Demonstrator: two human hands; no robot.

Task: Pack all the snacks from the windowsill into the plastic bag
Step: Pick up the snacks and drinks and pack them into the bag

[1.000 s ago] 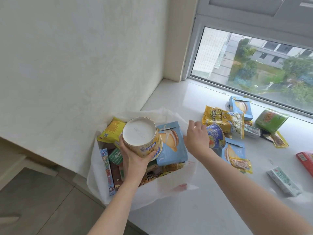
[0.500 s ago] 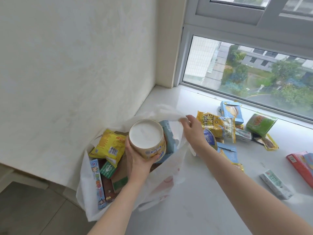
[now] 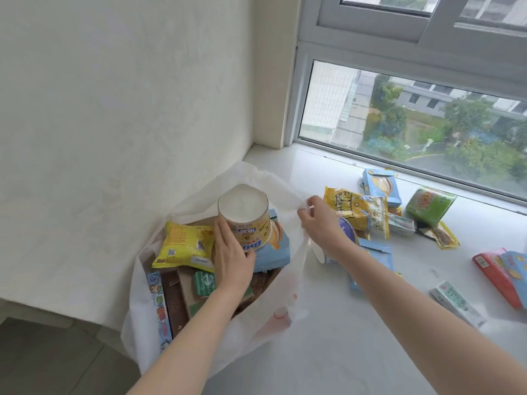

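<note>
Now left hand [image 3: 232,259] grips cup [image 3: 244,216] — right hand [image 3: 320,223] pinches bag [image 3: 288,195]

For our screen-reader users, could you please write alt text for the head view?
A left hand lowers an upturned cup into a snack-filled white bag at a windowsill's edge, while the right hand pinches the bag's rim. More snack packets lie on the sill by the window.
</note>
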